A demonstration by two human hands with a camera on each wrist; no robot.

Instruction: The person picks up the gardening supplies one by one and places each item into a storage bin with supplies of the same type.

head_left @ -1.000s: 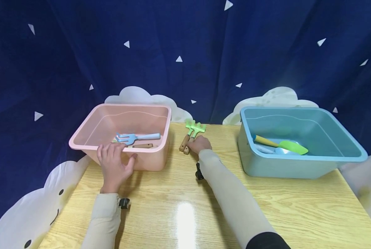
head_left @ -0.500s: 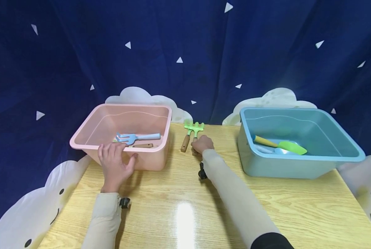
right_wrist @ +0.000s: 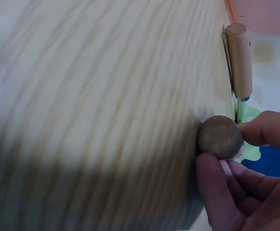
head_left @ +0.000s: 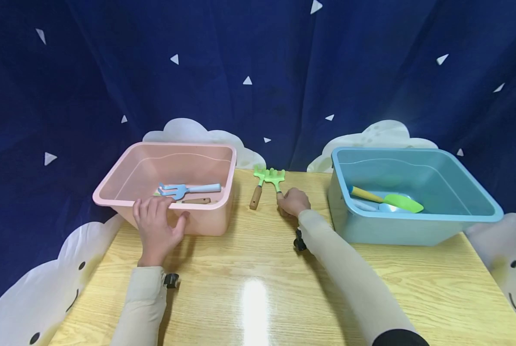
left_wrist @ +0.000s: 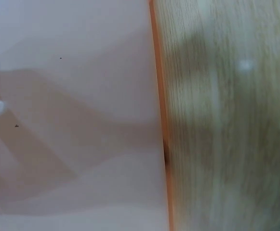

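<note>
My left hand (head_left: 156, 233) grips the front rim of the pink bin (head_left: 210, 223), fingers over the edge and thumb against the outer wall. Inside that bin lie a light blue hand fork (head_left: 189, 190) and a wooden-handled tool (head_left: 197, 201), partly hidden by the rim. At the back of the table my right hand (head_left: 295, 202) pinches the wooden handle of a green hand rake (head_left: 275, 177). The right wrist view shows the handle's round end (right_wrist: 220, 137) between thumb and fingers. Beside it lies a second green rake (head_left: 256, 196), its head close against the held one's.
To the right stands a blue bin (head_left: 396, 233), holding a green trowel (head_left: 405, 203) with a yellow handle and a light blue tool (head_left: 387, 208). A dark blue curtain (head_left: 284, 86) hangs behind the wooden table (head_left: 223, 283).
My right hand has moved right, drawing the held rake's handle away from the other rake, so the two handles now spread apart. The left hand keeps its place on the pink bin.
</note>
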